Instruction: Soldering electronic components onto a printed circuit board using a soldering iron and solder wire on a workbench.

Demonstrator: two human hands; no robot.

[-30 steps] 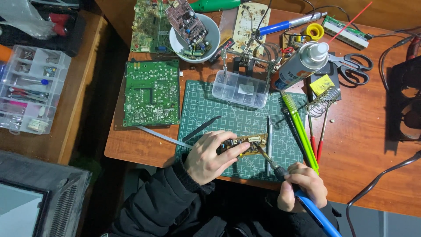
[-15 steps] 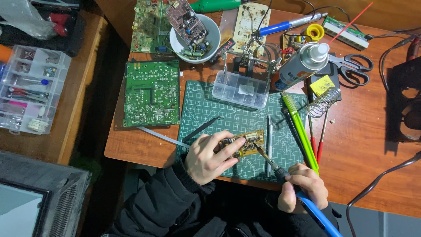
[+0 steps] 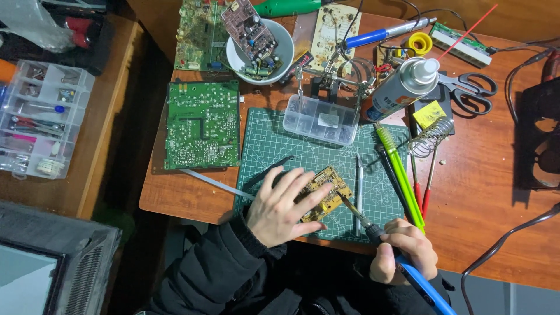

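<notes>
The left hand (image 3: 280, 207) is pressing flat on a small tan board (image 3: 326, 193), fingers spread and not clenched, pinning it to the green mat (image 3: 303, 151) so it cannot slide under the tool. The right hand (image 3: 403, 256) is clenching the blue iron (image 3: 373, 230) like a pen, its tip touching the board's right edge, just beyond the left fingertips. The mat is shielding the wooden bench (image 3: 484, 192) from heat. Just past the iron's tip a slim tool (image 3: 359, 186) is lying; a pair of tweezers (image 3: 269, 170) is lying just above the left hand, both within reach. Farther off, a green board (image 3: 202, 123) is resting left of the mat.
</notes>
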